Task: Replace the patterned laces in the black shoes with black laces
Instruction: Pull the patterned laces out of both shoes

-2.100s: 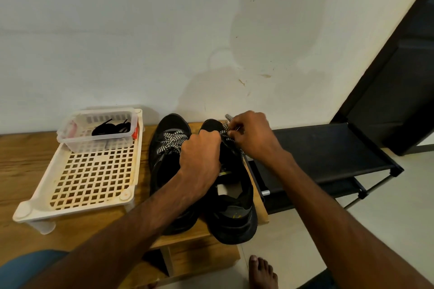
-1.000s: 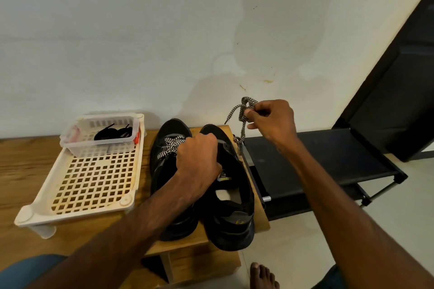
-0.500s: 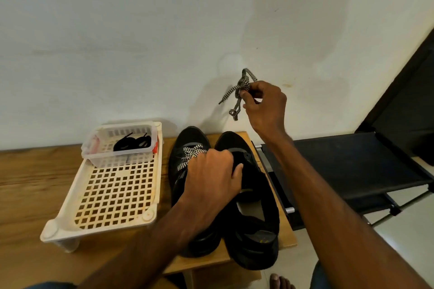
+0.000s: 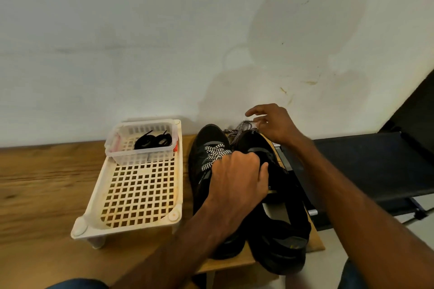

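Observation:
Two black shoes stand side by side on the wooden table (image 4: 47, 183). The left shoe (image 4: 202, 145) still carries a black-and-white patterned lace (image 4: 215, 155). My left hand (image 4: 237, 183) grips the upper of the right shoe (image 4: 284, 223), which shows no lace. A loose patterned lace (image 4: 240, 128) lies behind the shoes' toes by the wall. My right hand (image 4: 273, 124) hovers just over it with fingers spread, holding nothing. Black laces (image 4: 152, 141) lie coiled in a small clear basket (image 4: 141, 158).
The clear basket sits at the far end of a cream lattice tray (image 4: 138, 197) left of the shoes. A black rack shelf (image 4: 375, 166) stands lower to the right of the table edge. The white wall is close behind.
My right hand pulled the patterned lace out of the right shoe, lifted it, then came down and let it go behind the shoes. My left hand stayed on the right shoe.

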Motion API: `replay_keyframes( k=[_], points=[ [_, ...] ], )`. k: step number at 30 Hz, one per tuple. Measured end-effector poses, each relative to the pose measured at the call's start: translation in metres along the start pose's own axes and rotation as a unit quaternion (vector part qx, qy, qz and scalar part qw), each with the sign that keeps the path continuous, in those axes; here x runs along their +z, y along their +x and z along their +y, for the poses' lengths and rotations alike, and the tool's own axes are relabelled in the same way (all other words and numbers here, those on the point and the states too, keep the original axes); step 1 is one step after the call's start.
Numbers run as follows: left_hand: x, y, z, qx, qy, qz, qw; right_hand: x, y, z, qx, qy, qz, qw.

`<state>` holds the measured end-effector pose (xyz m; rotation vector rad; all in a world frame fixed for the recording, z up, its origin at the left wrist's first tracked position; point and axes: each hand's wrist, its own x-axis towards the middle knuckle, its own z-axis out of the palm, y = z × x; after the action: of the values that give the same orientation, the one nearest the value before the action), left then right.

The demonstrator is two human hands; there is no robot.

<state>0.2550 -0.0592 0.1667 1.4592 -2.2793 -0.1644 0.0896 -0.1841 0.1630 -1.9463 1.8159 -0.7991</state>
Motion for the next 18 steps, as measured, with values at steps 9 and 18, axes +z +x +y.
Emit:
replay_keyframes(
  k=[9,18],
  points=[
    [-0.006,0.002,-0.013,0.025,-0.055,0.107,0.992,-0.009,-0.03,-0.016,-0.032,-0.026,-0.013,0.999],
    [-0.021,-0.013,-0.035,-0.024,-0.034,0.03,0.999,-0.024,-0.114,-0.031,0.012,-0.041,-0.162,0.986]
  ],
)
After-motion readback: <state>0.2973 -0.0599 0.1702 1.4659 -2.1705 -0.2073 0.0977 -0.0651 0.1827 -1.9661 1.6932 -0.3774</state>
